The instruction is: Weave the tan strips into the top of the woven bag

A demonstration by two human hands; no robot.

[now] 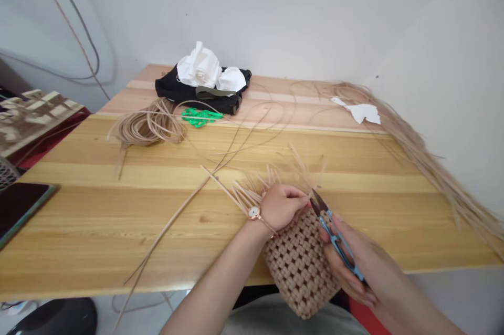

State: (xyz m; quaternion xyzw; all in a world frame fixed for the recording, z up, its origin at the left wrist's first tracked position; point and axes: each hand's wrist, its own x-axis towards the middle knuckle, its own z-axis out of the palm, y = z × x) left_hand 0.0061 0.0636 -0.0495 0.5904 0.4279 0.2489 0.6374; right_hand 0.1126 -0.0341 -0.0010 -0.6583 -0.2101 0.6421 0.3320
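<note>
A tan woven basket [303, 261] leans against the table's front edge, with loose strand ends [244, 193] sticking out along its far rim. My left hand [281, 203], a watch on its wrist, rests at that rim with thumb and forefinger pinched on a strand. In my right hand [346, 251] are blue-handled thread snips [339, 245], held beside the basket's right side. Their dark blades stand slightly apart at the pinched strand, close to my left fingertips. Part of the rim is hidden under my left hand.
A coiled strand bundle [151, 125], green netting [200, 117] and a black bag [197, 93] topped with white tissue [200, 67] lie at the back left. Long loose strands [425, 167] cover the right side, near torn paper [364, 113]. A phone [23, 209] sits at the left edge.
</note>
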